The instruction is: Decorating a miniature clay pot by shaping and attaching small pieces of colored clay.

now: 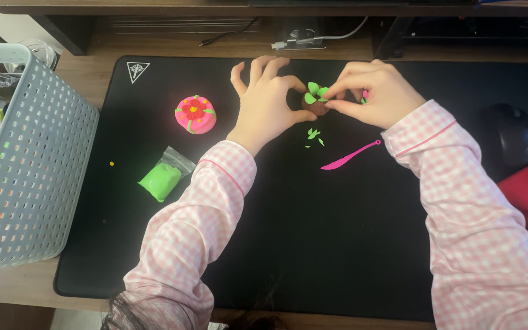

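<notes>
Small brown clay ball topped w/ green clay leaves (pixel 316 101) sits near the far edge of the black desk mat (pixel 337 232), pinched between both hands. Left hand (pixel 267 101) closes thumb + forefinger on the ball's left side, other fingers fanned up and clear; reads as a steadying hold that keeps the soft piece from rolling. Right hand (pixel 377 95) meets it from the right, thumb and forefinger tips shut on the leaf cluster at the top/right edge; a bit of pink clay shows tucked under its curled fingers. So the ball lies right between the two grips, at fingertip level, not in either palm; whether it rests on the mat or is lifted just off it, can't tell.

Just below the ball: a few loose green clay leaf scraps (pixel 313 134), near at hand. Pink plastic sculpting knife (pixel 351 155) lies on the mat beside the right wrist, untouched. Further left, a round pink clay cake w/ red flower on top (pixel 195 113) stands apart. Green clay lump in an open clear bag (pixel 163 178) lies nearer the person. Grey perforated plastic basket (pixel 38 171) holds more clay at the worktop's left edge.
</notes>
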